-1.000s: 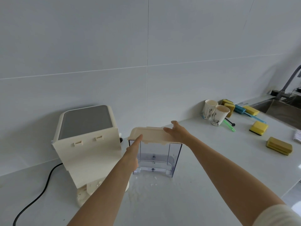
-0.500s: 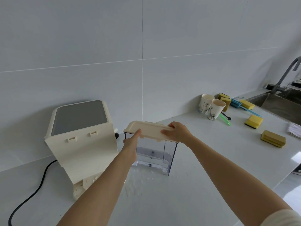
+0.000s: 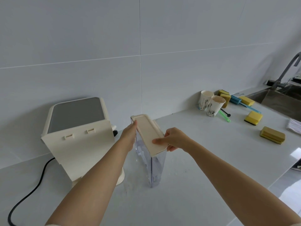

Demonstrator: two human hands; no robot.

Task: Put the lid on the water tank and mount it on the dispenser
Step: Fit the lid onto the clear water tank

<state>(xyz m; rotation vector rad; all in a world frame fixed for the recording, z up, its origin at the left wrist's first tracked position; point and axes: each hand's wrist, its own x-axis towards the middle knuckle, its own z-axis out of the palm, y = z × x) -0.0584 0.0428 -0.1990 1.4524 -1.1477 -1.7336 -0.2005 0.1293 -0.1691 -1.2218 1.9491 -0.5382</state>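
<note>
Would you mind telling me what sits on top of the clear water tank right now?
A cream rectangular plastic lid lies on the clear plastic water tank, with the left hand and right hand at its ends. Whether it is fully seated is hidden beneath it.

One head cam, wide-angle, looks fwd and down over counter [image 3: 187, 185] toward wall [image 3: 114, 46]; hands close.

White countertop [image 3: 203, 160] bearing: at left, the cream dispenser [image 3: 78, 137] with its black cord [image 3: 32, 190] trailing near; at centre, the clear water tank [image 3: 156, 168]; far right, two paper cups [image 3: 210, 105], yellow sponges [image 3: 253, 117], and what is possibly a folded cloth [image 3: 294, 126].
</note>
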